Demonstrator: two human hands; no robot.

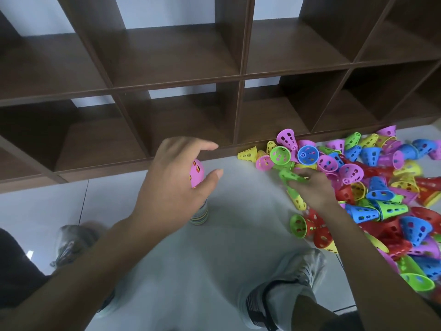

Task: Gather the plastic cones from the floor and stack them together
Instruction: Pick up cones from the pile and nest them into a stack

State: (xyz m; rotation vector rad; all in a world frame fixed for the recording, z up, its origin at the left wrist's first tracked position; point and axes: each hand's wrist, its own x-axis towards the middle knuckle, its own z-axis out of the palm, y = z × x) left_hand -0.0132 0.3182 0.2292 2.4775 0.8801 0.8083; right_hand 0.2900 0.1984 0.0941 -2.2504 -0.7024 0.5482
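Currently catalogued: one standing stack of nested cones [200, 212] on the pale floor [238, 235], topped by a pink cone [196, 172]; it is steadied near its top by the left hand [177, 174], whose fingers and thumb are curved loosely about the pink cone, though how firmly it is gripped cannot be told. A loose heap of cones [372, 187], in pink, green, blue, yellow and red, is spread to the right, just beside the foot of a dark wooden shelf unit [167, 68]. A green cone [290, 176] at the heap's near edge is pinched by the right hand [312, 187]; the frame is blurred there, so the exact hold is uncertain. Grey shoes [298, 273] are noted below. Step in hand, as judged: one more cone is being picked up for the stack. Next move, as judged: the green cone is to be carried across, turned wide end down, and seated squarely over the pink top while the stack is held upright.
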